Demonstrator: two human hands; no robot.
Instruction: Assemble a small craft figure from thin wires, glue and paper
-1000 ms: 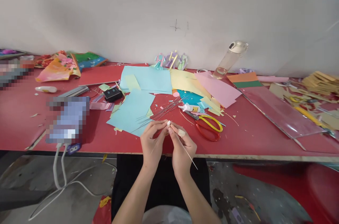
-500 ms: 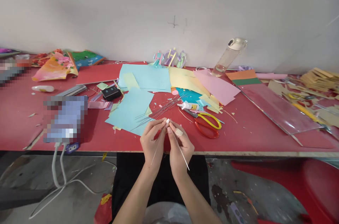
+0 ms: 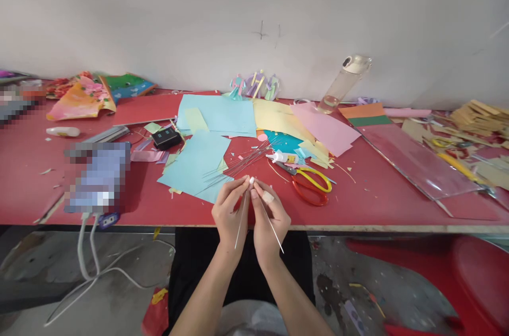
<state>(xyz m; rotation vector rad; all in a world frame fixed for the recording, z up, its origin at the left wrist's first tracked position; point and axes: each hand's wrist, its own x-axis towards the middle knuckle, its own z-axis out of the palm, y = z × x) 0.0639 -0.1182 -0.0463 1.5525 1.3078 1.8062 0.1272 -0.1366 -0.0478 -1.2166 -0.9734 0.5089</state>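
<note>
My left hand (image 3: 230,214) and my right hand (image 3: 270,219) meet at the front edge of the red table (image 3: 358,203), fingertips pinched together on a small white piece (image 3: 252,180). Two thin white wires (image 3: 271,224) run from the pinch down over my hands, one per hand. A plaster sits on a right finger. Just beyond my fingers lies a bundle of thin wires (image 3: 238,165) on light blue paper (image 3: 196,166). A small glue bottle (image 3: 283,157) and yellow and red scissors (image 3: 312,185) lie to the right.
Blue, yellow and pink paper sheets (image 3: 278,121) cover the table's middle. A clear bottle (image 3: 344,84) leans on the wall behind. A clear plastic sheet (image 3: 421,164) and wooden strips (image 3: 481,116) lie right. A blurred device (image 3: 97,177) with cables and a black box (image 3: 167,138) are left.
The wire in my left hand has swung from slanting left to nearly upright. Both hands stay pinched at the same spot; the view has shifted slightly.
</note>
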